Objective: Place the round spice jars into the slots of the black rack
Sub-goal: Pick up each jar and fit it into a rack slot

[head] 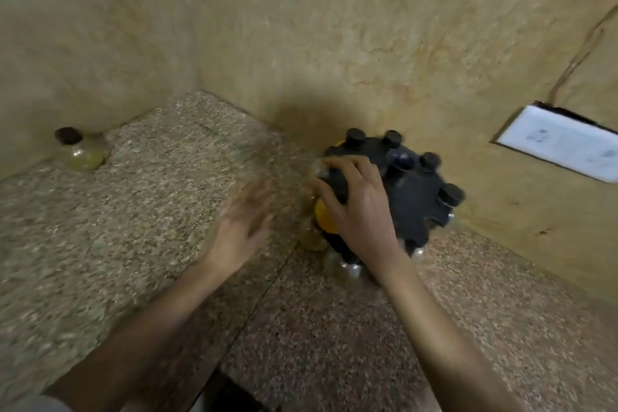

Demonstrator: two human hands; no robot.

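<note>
The round black rack (418, 201) stands against the wall at the right, with several black-capped jars (450, 194) seated around its rim. My right hand (361, 211) lies on the rack's left side, fingers curled over a black cap; a jar of yellow spice (324, 219) shows just below the fingers. My left hand (240, 227) hovers blurred to the left of the rack, fingers spread, holding nothing. One more round jar (80, 152) with a dark cap and pale yellowish contents stands alone in the far left corner.
A speckled granite counter (150, 211) runs along beige stone walls and meets a reddish slab (334, 328) in front. A white switch plate (561, 144) is set in the right wall.
</note>
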